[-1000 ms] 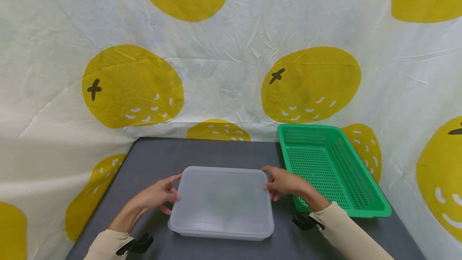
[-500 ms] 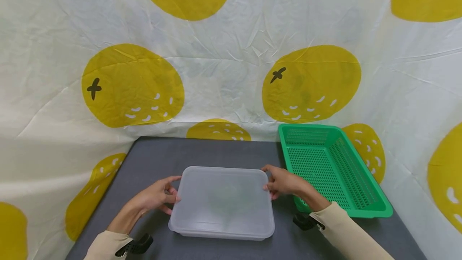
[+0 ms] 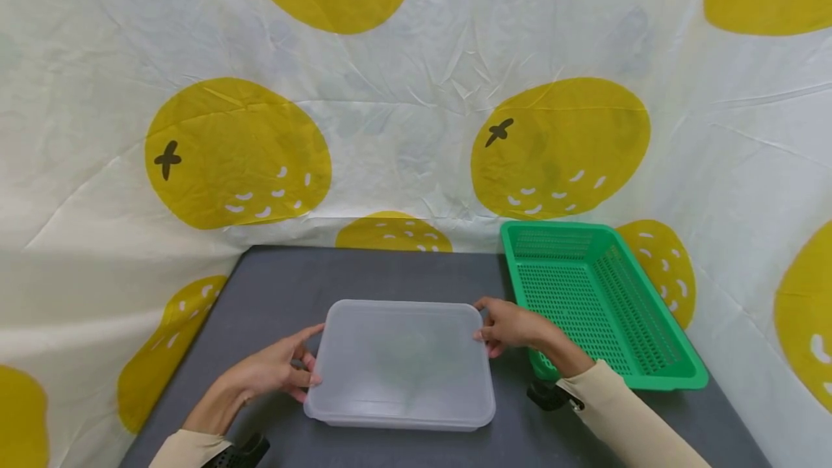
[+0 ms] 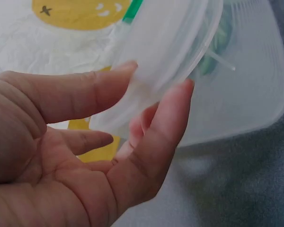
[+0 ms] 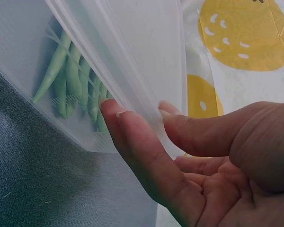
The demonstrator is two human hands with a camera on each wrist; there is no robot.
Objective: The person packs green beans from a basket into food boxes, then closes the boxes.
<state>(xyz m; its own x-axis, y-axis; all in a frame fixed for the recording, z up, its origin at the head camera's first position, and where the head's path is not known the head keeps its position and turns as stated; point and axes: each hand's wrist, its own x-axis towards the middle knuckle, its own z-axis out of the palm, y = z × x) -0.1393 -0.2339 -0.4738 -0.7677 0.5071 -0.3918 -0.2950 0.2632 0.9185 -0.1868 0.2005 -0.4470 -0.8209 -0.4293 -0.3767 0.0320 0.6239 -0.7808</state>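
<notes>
A translucent plastic food container (image 4: 260,99) rests on the dark tabletop in front of me, with its frosted lid (image 3: 403,363) on top. Through its wall, the right wrist view shows several long green pods (image 5: 59,71); their exact kind is unclear. My left hand (image 3: 276,367) is at the lid's left edge, thumb on the top face and index finger under the rim. At the right edge, near the far corner, my right hand (image 3: 510,325) pinches the rim between thumb and fingers. The lid appears to sit level on the container in the head view.
A green perforated plastic basket (image 3: 591,309) stands at the right of the table (image 3: 390,276), just beyond my right hand. Behind and beside the table hangs a white cloth (image 3: 403,150) printed with yellow fruit shapes.
My left hand has slid along the lid's left edge toward me. The right hand stays at the right edge, and the container has barely moved.
</notes>
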